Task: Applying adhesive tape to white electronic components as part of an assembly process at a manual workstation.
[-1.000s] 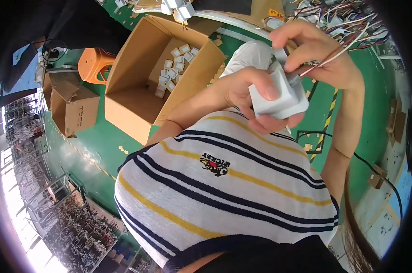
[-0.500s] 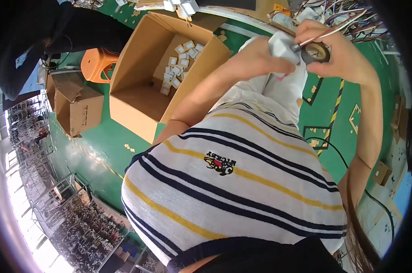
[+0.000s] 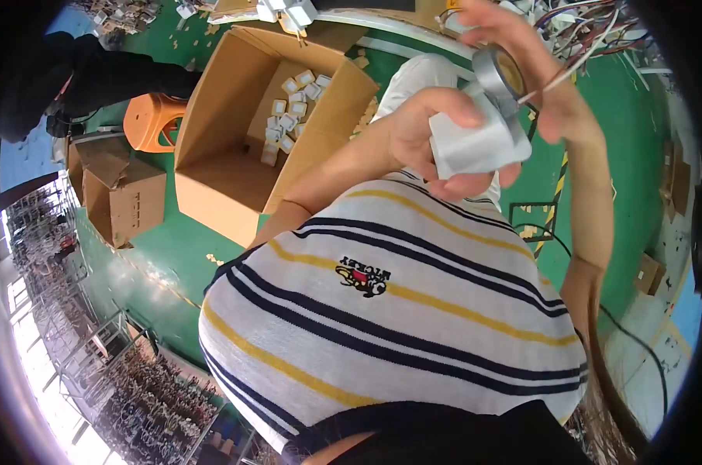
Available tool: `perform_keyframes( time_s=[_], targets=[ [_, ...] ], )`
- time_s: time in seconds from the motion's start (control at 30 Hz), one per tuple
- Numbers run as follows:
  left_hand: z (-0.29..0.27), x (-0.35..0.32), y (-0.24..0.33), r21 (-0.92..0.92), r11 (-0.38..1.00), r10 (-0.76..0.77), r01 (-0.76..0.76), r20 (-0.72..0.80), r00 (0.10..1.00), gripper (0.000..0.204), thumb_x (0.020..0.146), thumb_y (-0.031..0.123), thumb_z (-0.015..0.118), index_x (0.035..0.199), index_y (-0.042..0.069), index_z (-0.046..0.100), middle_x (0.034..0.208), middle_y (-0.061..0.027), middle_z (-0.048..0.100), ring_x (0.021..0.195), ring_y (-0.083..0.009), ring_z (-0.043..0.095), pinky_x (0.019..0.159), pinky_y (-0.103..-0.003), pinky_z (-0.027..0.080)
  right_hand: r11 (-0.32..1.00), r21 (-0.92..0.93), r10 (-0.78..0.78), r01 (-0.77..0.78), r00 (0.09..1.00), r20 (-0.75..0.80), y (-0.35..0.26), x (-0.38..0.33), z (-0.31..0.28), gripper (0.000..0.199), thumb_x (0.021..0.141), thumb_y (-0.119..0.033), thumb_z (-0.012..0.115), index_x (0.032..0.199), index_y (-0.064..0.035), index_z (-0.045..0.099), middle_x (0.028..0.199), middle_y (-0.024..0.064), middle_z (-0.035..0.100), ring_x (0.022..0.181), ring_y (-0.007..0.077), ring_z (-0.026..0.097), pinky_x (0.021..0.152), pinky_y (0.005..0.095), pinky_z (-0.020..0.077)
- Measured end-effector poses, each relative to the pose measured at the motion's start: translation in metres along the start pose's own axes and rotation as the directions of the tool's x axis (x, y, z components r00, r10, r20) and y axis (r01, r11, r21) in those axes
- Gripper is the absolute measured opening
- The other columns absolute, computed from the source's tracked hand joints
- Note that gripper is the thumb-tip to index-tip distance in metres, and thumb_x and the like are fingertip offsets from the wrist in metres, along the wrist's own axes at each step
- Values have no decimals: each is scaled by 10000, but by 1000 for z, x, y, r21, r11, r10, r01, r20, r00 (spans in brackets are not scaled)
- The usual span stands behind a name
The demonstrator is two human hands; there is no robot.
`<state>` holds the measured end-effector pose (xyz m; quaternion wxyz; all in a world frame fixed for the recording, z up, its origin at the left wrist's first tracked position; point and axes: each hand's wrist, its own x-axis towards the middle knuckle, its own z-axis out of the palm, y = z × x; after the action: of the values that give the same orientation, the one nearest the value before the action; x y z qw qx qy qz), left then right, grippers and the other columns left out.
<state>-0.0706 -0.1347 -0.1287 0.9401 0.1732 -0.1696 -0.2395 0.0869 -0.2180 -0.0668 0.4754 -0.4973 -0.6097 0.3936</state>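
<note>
My left hand (image 3: 419,133) grips a white, box-shaped plastic housing (image 3: 475,146) with rounded corners, thumb on top and fingertips underneath. Against the housing's upper right side sits a roll of grey tape (image 3: 496,77) with a brown core, tilted on edge. A white cable (image 3: 565,76) runs off to the upper right from beside the roll. Just beyond the roll is my right hand (image 3: 538,66), slightly blurred, its fingers spread apart and not visibly closed on anything. Whether a fingertip touches the roll is hard to see.
A large open cardboard box (image 3: 234,155) on the left holds several small white housings (image 3: 289,116). Near it stand an orange stool (image 3: 145,122) and a smaller carton (image 3: 134,198). Bundled wires (image 3: 583,31) lie at the upper right. Someone in dark trousers (image 3: 126,77) is at the far left.
The housing and tape roll have come closer and lower, and the housing has turned. My right hand has opened from its grasp on the roll, its fingers now spread.
</note>
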Motion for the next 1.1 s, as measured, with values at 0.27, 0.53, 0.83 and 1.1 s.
perform_keyframes(
  time_s=[0.27,0.53,0.83,1.1],
  targets=[
    [2,8,-19,-204,976,-7,75,313,950,669,738,379,516,1061,-205,458,653,-237,525,416,-217,456,305,-311,362,941,318,-218,120,930,295,27,18,-4,1063,399,-587,861,1208,7,511,1024,59,435,972,164,446,769,275,336],
    [12,8,-15,-316,943,-35,104,217,976,576,764,352,507,1090,-123,499,691,-187,516,470,-198,444,359,-285,351,943,157,-333,294,822,461,18,25,-26,598,540,-504,820,890,-91,564,980,86,421,845,152,384,740,263,315],
    [15,-9,11,579,810,398,-92,-427,812,334,777,232,578,954,-50,605,716,-105,614,556,-135,570,409,-273,376,998,58,-23,29,994,-103,29,-24,-9,621,696,-547,600,980,2,543,1086,113,464,997,195,456,882,298,336],
    [-18,5,0,824,267,801,499,-478,361,468,733,325,652,1023,-34,569,784,-187,640,686,-303,620,605,-366,492,812,579,308,-73,896,-319,1,-47,35,458,884,-339,571,1134,44,550,982,43,589,922,134,521,856,262,375]
  ],
)
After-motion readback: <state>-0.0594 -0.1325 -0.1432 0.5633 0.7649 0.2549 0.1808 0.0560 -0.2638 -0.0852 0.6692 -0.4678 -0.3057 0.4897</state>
